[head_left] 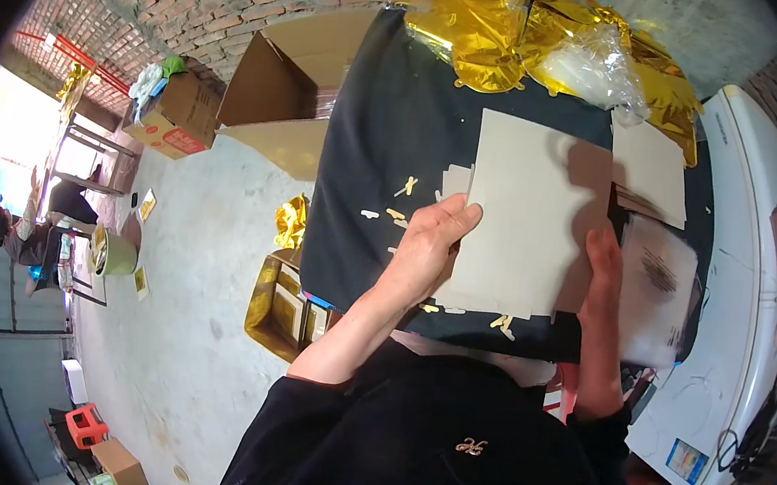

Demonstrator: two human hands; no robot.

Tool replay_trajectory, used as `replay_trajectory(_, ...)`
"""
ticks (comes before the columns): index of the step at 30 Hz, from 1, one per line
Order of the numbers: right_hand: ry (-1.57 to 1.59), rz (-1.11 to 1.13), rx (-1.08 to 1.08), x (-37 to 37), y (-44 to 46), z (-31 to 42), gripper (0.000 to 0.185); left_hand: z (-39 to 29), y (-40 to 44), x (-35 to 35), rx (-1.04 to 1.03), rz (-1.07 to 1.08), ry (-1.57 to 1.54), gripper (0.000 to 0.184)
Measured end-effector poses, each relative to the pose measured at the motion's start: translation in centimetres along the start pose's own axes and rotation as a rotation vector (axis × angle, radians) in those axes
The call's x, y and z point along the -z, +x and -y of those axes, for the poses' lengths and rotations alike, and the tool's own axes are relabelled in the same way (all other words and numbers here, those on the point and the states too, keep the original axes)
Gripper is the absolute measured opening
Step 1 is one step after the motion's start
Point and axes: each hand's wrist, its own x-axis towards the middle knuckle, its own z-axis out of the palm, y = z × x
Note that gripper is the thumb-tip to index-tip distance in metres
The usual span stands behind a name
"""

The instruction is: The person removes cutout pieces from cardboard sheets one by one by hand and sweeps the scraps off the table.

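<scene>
A pale rectangular cardboard sheet is held up between my two hands, over a black-covered table. My left hand grips its left edge, thumb on the near face and fingers behind. At the right edge my right hand presses with its fingers along the side. Whether it is one sheet or several together, I cannot tell. More pale card pieces lie partly hidden behind it. Small cream offcuts are scattered to the left of my left hand.
Gold foil and clear plastic lie along the table's far edge. To the right are a card stack, a clear plastic bag and a white appliance. Cardboard boxes stand left. Another person sits far left.
</scene>
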Motion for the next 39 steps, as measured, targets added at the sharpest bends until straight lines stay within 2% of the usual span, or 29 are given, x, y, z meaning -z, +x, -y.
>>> replay_trajectory(1,0.006,-0.031,-0.063,0.1,-0.4,-0.4,0.031,0.2,0.0,0.3,0.004,0.022,0.014,0.025)
replay_trajectory(6,-0.123,0.093,-0.037,1.5,-1.2,-0.1,0.036,0.3,0.0,2.2,-0.026,0.120,-0.020,0.021)
replay_trajectory(10,-0.152,0.129,0.031,1.2,-1.4,0.3,0.035,-0.9,0.2,2.5,-0.265,0.008,0.421,0.021)
replay_trajectory(13,-0.200,0.126,0.064,1.0,-1.8,0.7,0.035,-1.4,0.1,2.9,-0.302,-0.045,0.683,0.023)
replay_trajectory(16,-0.203,0.163,0.055,1.4,-1.8,1.0,0.037,-2.5,-0.6,2.6,-0.235,-0.006,0.649,0.025)
replay_trajectory(19,-0.183,0.149,-0.062,1.6,-1.7,1.7,0.039,-2.9,-0.7,3.1,-0.138,0.110,0.484,0.027)
replay_trajectory(22,-0.085,0.113,-0.141,0.8,-1.8,2.1,0.041,-2.4,-0.7,3.5,-0.147,0.257,0.261,0.028)
replay_trajectory(25,-0.004,0.079,-0.097,0.0,-2.0,0.7,0.041,-1.9,-1.0,1.8,-0.193,0.285,-0.035,0.025)
replay_trajectory(29,0.081,0.091,-0.131,-0.7,-2.0,0.5,0.040,-1.1,-0.2,2.4,-0.280,0.277,-0.032,0.024)
replay_trajectory(32,0.055,0.077,-0.129,-0.9,-2.4,1.0,0.038,-0.6,-0.2,2.2,-0.362,0.134,0.085,0.026)
replay_trajectory(35,-0.056,0.040,-0.045,-1.0,-2.5,1.0,0.035,-0.2,0.0,2.2,-0.613,-0.096,0.508,0.029)
replay_trajectory(39,-0.110,0.059,0.064,-0.1,-2.1,1.3,0.035,-1.9,-0.3,2.6,-0.396,0.073,0.330,0.024)
